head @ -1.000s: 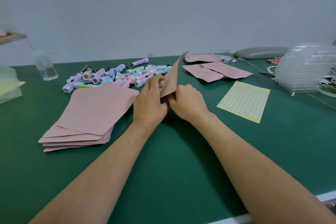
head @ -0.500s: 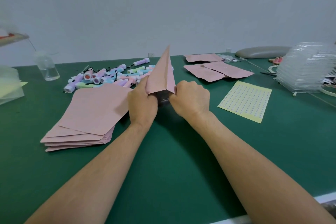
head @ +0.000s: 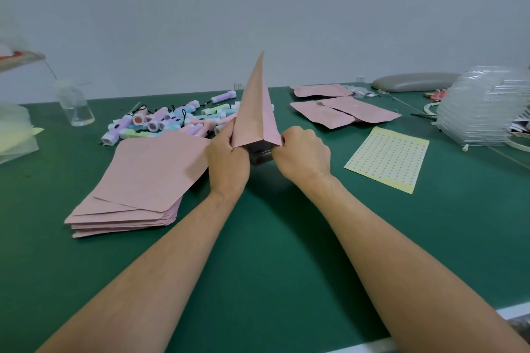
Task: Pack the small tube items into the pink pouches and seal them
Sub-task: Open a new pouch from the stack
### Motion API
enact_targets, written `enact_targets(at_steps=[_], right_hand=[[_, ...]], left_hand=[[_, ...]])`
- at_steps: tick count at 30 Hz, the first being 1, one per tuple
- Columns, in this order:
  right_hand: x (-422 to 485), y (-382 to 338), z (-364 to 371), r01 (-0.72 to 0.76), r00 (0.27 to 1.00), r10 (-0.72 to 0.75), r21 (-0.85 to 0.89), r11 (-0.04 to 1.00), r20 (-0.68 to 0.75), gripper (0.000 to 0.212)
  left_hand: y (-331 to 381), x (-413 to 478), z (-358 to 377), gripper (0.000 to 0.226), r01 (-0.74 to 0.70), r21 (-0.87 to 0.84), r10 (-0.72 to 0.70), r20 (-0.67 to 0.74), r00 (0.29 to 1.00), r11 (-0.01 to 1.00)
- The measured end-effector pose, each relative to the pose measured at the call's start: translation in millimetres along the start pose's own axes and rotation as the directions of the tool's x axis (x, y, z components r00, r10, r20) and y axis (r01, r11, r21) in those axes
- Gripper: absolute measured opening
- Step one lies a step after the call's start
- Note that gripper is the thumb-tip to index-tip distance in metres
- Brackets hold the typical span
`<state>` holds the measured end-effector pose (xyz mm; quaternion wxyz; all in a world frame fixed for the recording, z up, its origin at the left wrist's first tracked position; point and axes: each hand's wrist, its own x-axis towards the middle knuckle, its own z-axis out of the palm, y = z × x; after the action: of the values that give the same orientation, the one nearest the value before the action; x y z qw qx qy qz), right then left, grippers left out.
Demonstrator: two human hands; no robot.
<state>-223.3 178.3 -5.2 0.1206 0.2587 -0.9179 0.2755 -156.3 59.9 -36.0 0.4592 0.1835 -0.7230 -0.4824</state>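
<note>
— Over the tabletop [head: 272, 252] centre, what's held?
— One pouch [head: 255, 112], mouth spread towards six o'clock, tip at twelve. Left hand [head: 228, 163] pinches its left corner, right hand [head: 301, 155] its right, fingers [head: 290, 138] curled on it.
— The tubes [head: 172, 120]?
— Heaped at ten, behind the stack [head: 143, 180] at nine. Other pouches [head: 344, 112] lie at one, sticker sheet [head: 387, 159] at three.

A: How many pink pouches?
B: One upright pouch [head: 255, 112], gripped by two hands, the left hand [head: 228, 163] and the right hand [head: 304, 155]. Three flat pouches [head: 324, 117] lie at the far side. There's one stack of pouches [head: 137, 186]; I can't count its layers.
A: Tubes?
B: One pile of tubes [head: 172, 123], well over a dozen, too jumbled to count.
A: Anything else?
B: One sticker sheet [head: 387, 157], one clear bottle [head: 76, 107], one grey pad [head: 415, 82].
</note>
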Motion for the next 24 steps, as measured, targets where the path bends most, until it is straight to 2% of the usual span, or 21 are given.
enact_targets(at_steps=[2, 4, 6, 9, 12, 14, 16, 18, 20, 22, 24], right_hand=[[0, 2, 0, 0.014, 1.000, -0.015, 0.031, 0.999, 0.021, 0.018], [0, 4, 1, 0.019, 0.995, -0.025, 0.063, 0.998, 0.097, 0.017], [0, 4, 3, 0.001, 0.988, -0.015, 0.095, 0.995, 0.156, 0.023], [4, 4, 3, -0.077, 0.987, 0.059, 0.115, 0.990, 0.151, 0.024], [7, 3, 3, -0.158, 0.970, 0.117, 0.187, 0.969, 0.215, 0.028], [5, 0, 2, -0.248, 0.940, 0.113, 0.414, 0.876, 0.323, 0.036], [0, -3, -3, -0.384, 0.870, 0.066, 0.585, 0.715, 0.489, 0.045], [-2, -4, -9, -0.472, 0.775, -0.047, 0.627, 0.620, 0.630, 0.060], [-3, -6, -13, -0.521, 0.706, -0.163, 0.662, 0.538, 0.689, 0.070], [-4, -11, -13, -0.548, 0.716, -0.188, 0.709, 0.445, 0.672, 0.064], [-6, -18, -13, -0.542, 0.787, -0.108, 0.765, 0.347, 0.607, 0.052]], left_hand=[[-2, 0, 2, 0.027, 0.037, 0.021, -0.038, 0.057, 0.998, 0.999], [-2, -2, 4, 0.021, 0.033, 0.009, -0.034, 0.093, 0.995, 0.999], [0, -3, 4, 0.025, -0.009, 0.010, 0.008, 0.074, 0.997, 1.000], [-1, 2, 0, 0.040, 0.006, 0.021, -0.005, -0.051, 0.999, 1.000], [0, 1, -2, 0.051, 0.019, 0.044, -0.017, -0.057, 0.998, 0.999], [1, -1, -1, 0.048, -0.009, 0.067, 0.011, -0.034, 0.999, 0.998], [1, -2, 0, 0.043, -0.022, 0.113, 0.027, -0.038, 0.999, 0.993], [-1, -2, 0, 0.031, -0.037, 0.150, 0.046, -0.056, 0.997, 0.988], [-1, -2, -1, 0.026, -0.042, 0.154, 0.051, -0.058, 0.997, 0.987], [-2, -3, -1, 0.027, -0.074, 0.157, 0.081, -0.043, 0.996, 0.985], [0, -4, -2, 0.028, -0.076, 0.131, 0.080, -0.029, 0.996, 0.988]])
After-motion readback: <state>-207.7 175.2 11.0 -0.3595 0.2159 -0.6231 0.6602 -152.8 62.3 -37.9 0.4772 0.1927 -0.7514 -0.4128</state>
